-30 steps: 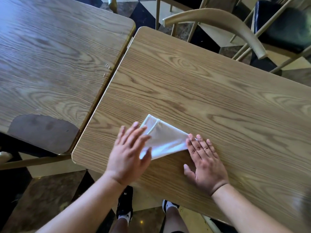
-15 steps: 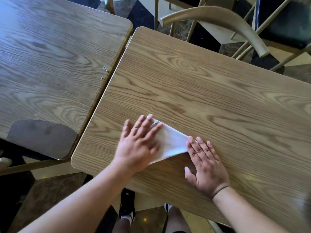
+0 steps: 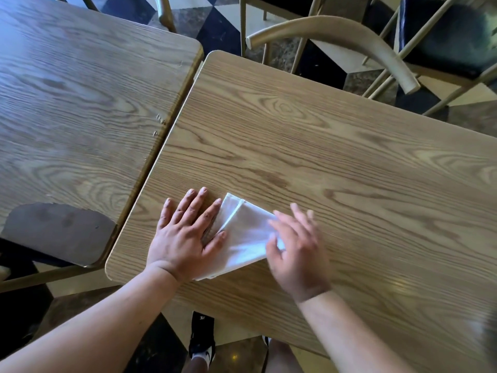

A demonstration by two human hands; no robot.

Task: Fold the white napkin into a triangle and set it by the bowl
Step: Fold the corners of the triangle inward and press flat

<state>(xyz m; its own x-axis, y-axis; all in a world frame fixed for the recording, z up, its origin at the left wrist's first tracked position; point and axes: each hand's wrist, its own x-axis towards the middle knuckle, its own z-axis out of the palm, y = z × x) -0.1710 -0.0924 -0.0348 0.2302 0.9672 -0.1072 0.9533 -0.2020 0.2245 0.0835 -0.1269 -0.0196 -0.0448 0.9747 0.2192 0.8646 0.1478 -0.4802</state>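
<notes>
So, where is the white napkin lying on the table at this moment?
In the head view the white napkin lies flat near the front-left corner of the right-hand table, between the left hand and the blurred right hand, which overlap its edges.

Napkin: a white folded napkin [image 3: 246,235] is lying flat near the table's [image 3: 336,157] 6 o'clock edge, one hemmed corner pointing to 11 o'clock.
Left hand: the left hand [image 3: 185,238] is pressing palm down with fingers spread, its heel and thumb covering the napkin's 9 o'clock side.
Right hand: the right hand [image 3: 298,251] is showing blurred at the napkin's 3 o'clock end, fingers extended over its corner; contact is unclear.
Surroundings: a second table [image 3: 80,90] is sitting at 10 o'clock, a chair [image 3: 349,41] at 1 o'clock.
</notes>
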